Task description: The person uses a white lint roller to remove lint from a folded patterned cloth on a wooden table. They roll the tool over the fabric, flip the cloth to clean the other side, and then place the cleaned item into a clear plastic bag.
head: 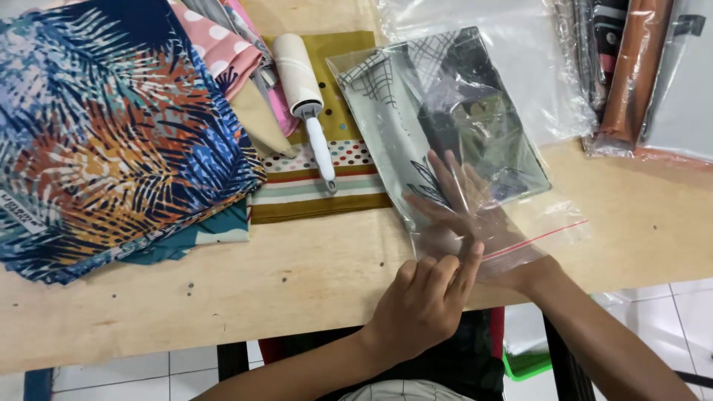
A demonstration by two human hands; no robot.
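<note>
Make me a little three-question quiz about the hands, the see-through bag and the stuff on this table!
1. True or false: the right hand is inside the clear plastic bag.
2. What lies on the striped, dotted cloth? A) scissors B) lint roller C) tape
3. Fill in: the left hand presses the bag's edge near its ___ seal line.

Key: 1 true, the hand shows through the plastic, reaching toward the folded grey-green fabric. 2 B. 3 red.
</note>
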